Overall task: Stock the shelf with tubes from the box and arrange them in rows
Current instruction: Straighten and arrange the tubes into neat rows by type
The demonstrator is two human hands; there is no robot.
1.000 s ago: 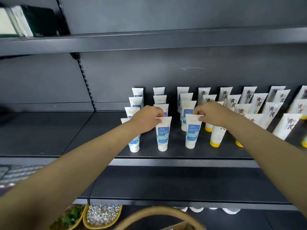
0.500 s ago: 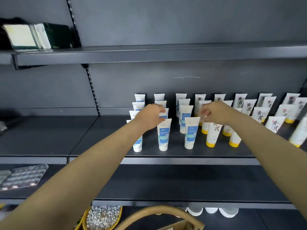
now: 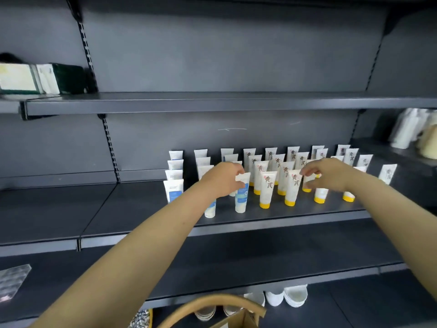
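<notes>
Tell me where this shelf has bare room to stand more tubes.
The shelf is bare left of the blue-labelled tubes, out to the slotted upright and beyond it. It is crowded from those tubes rightward through the yellow-capped tubes, with only a narrow strip along the front edge.

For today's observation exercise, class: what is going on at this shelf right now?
A person is arranging tubes standing cap-down in rows on a dark shelf. The left hand pinches the top of the front blue-labelled tube. The right hand reaches among the yellow-capped tubes, fingers at one tube's top; whether it grips is unclear. Part of a cardboard box shows at the bottom edge.
</notes>
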